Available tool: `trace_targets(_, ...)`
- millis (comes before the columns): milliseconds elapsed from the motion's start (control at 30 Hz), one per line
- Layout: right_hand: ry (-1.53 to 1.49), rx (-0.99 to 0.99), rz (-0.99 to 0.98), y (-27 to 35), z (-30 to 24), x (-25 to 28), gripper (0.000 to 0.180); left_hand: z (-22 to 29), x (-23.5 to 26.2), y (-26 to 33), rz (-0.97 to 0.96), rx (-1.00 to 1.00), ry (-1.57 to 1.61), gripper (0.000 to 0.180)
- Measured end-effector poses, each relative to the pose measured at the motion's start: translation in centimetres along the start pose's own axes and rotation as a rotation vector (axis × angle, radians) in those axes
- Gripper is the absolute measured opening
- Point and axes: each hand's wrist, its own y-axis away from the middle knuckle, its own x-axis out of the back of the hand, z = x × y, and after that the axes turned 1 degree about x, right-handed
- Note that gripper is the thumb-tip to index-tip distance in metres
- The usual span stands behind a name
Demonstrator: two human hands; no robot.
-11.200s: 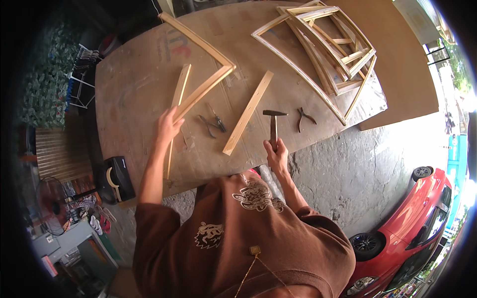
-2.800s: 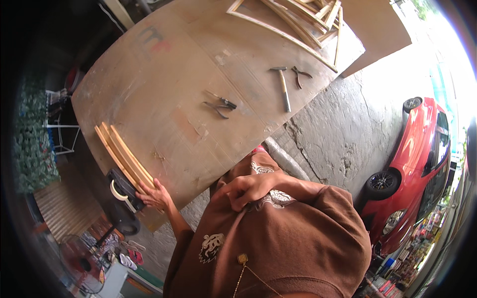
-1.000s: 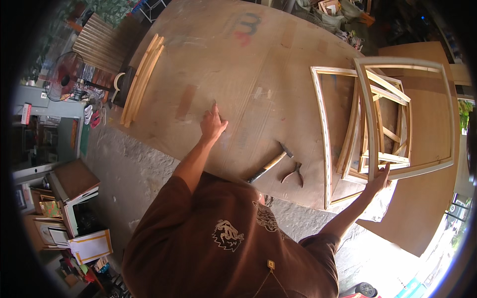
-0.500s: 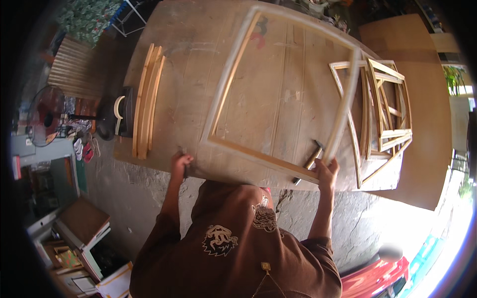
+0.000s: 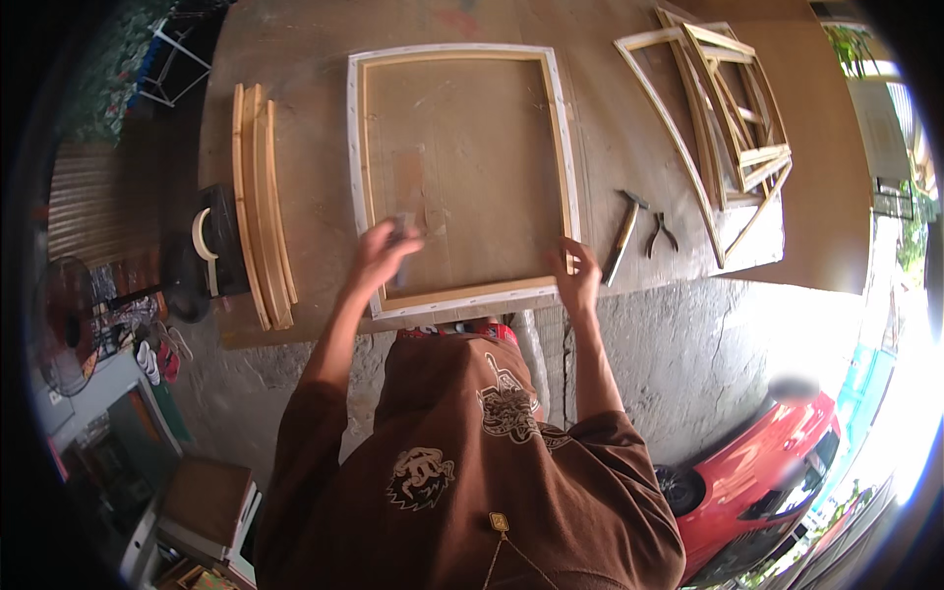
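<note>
1. Brown plywood surface (image 5: 315,216) carries everything in reach. Nearest item: a rectangular frame (image 5: 359,177) of pale wood with white-edged rim, lying flat, its near rail at the surface's near edge, just ahead of the person.
2. Frame's long axis runs away from the person, near to far; short rails lie left–right.
3. Left hand (image 5: 385,254) sits inside the frame's near-left corner, over the board within the opening. Motion blur; something small and grey may be in the fingers, but I cannot tell whether that grip is clenched or released.
4. Right hand (image 5: 575,277) rests at the near-right corner, fingers laid on the right rail where it meets the near rail. Grip appears loose, pressing rather than wrapping.
5. Both hands flank the near rail; the frame extends forward from them.
6. Just right of the right hand: hammer (image 5: 622,236), head far, handle toward the near edge; pliers (image 5: 664,234) beside it. Right hand is the nearer one.
7. Left side: bundle of wood strips (image 5: 264,216), parallel to the frame's long axis.
8. Far right: stack of bare frames (image 5: 733,128).
</note>
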Motion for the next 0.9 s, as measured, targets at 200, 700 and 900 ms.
trace_targets(200,-0.756,-0.262,-0.384,1.3,-3.9,-7.6,0.040,0.4,-11.5,-4.4,-0.205,-0.025,-0.099,0.021)
trace_targets(700,-0.731,-0.446,-0.194,8.9,-4.3,-4.6,0.023,-4.1,-1.9,-4.1,0.259,-0.870,-0.789,0.026)
trace_targets(900,-0.443,-0.302,-0.253,15.8,-3.4,-6.7,0.028,-9.4,1.5,1.5,0.257,-0.937,-0.900,0.018)
